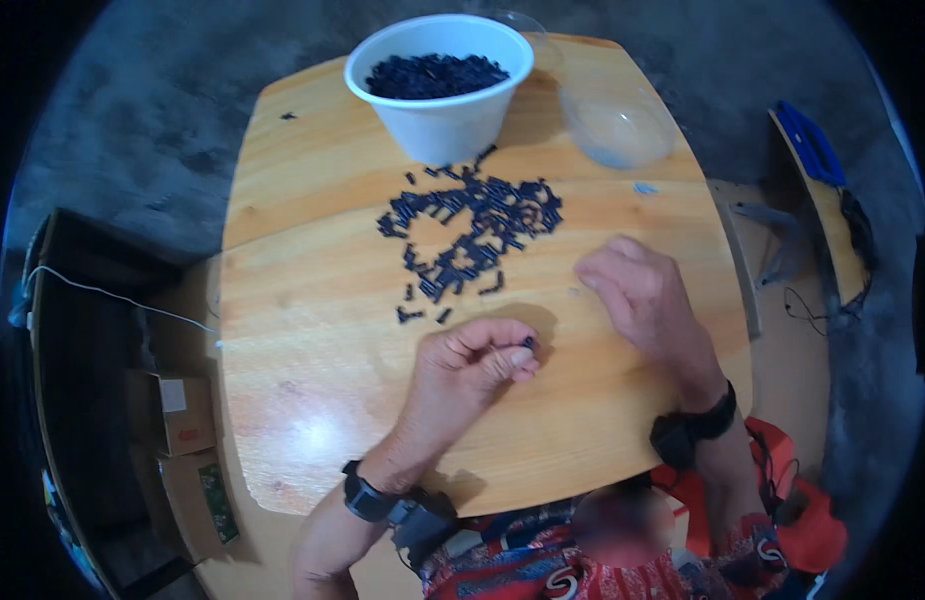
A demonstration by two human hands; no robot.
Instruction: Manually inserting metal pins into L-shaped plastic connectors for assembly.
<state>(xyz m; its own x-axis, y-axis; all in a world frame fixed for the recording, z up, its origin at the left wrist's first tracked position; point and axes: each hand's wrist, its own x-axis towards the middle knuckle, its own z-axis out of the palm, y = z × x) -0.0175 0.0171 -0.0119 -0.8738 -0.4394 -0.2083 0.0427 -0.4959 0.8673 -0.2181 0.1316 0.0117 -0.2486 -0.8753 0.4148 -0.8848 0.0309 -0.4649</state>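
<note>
My left hand (467, 370) is above the near middle of the wooden table, its thumb and fingers pinching a small black plastic piece (529, 343). To its right, my right hand (637, 295) is closed, thumb against fingertips; whatever it holds is too small or hidden to make out. A tiny pale bit (573, 291) shows just below those fingertips. Beyond both hands lies a loose pile of small black plastic pieces (497, 205), several of them scattered toward my left hand.
A white tub (442, 130) filled with dark pieces stands behind the pile. At the far right is a clear plastic bowl (622, 130), with small pale bits (645, 188) in front of it. Cardboard boxes (187, 415) sit left of the table (312, 250).
</note>
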